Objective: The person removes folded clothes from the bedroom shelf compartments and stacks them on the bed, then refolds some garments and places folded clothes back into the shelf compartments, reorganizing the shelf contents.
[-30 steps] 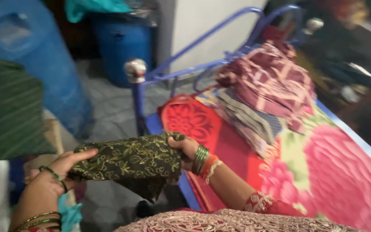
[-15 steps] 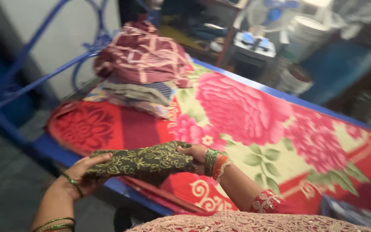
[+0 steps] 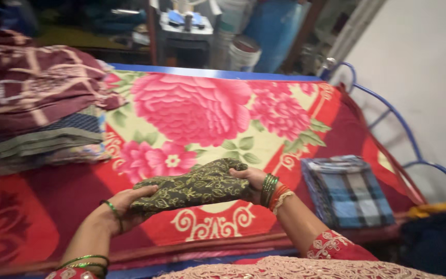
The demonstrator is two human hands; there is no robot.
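Cloth (image 3: 194, 187) spans your two grips, long axis running from left hand (image 3: 125, 206) up to right hand (image 3: 251, 178); both pinch its ends, above the blanket (image 3: 192, 113).

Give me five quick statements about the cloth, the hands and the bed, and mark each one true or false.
1. Both hands, left and right, hold the folded dark green cloth with gold leaf pattern. True.
2. The cloth lies flat on the red blanket with pink flowers. False: it is held above it.
3. A folded blue checked cloth lies to the right on the blanket. True.
4. The stack of folded fabrics sits at the right. False: it is at the left.
5. The bed frame is yellow. False: it is blue.
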